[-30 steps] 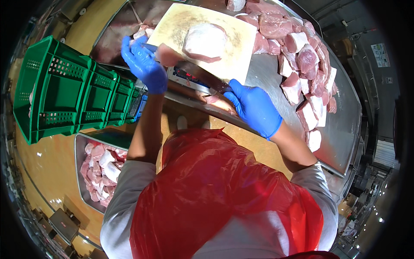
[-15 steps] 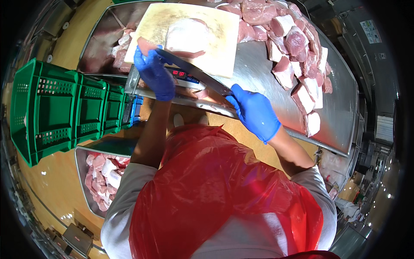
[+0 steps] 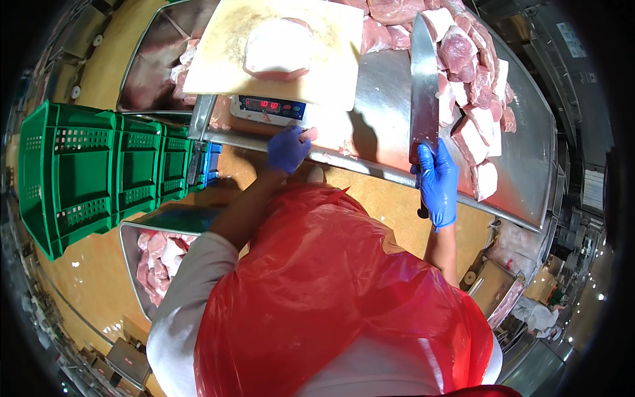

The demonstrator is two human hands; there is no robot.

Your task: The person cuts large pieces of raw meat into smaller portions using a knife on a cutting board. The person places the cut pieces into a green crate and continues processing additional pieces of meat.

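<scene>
Left hand [image 3: 289,149]: we pinch small meat piece [image 3: 309,134] in curled fingers, table [image 3: 387,122] near edge. Right hand [image 3: 440,185]: fingers wrapped round far-pointing knife [image 3: 424,89]. Meat slab [image 3: 278,47] on far cutting board [image 3: 334,49], left of knife.

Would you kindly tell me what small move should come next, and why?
Probably set down the small meat piece in the left hand: the right hand grips the knife, so that would free a hand to steady the meat slab on the cutting board.
</scene>
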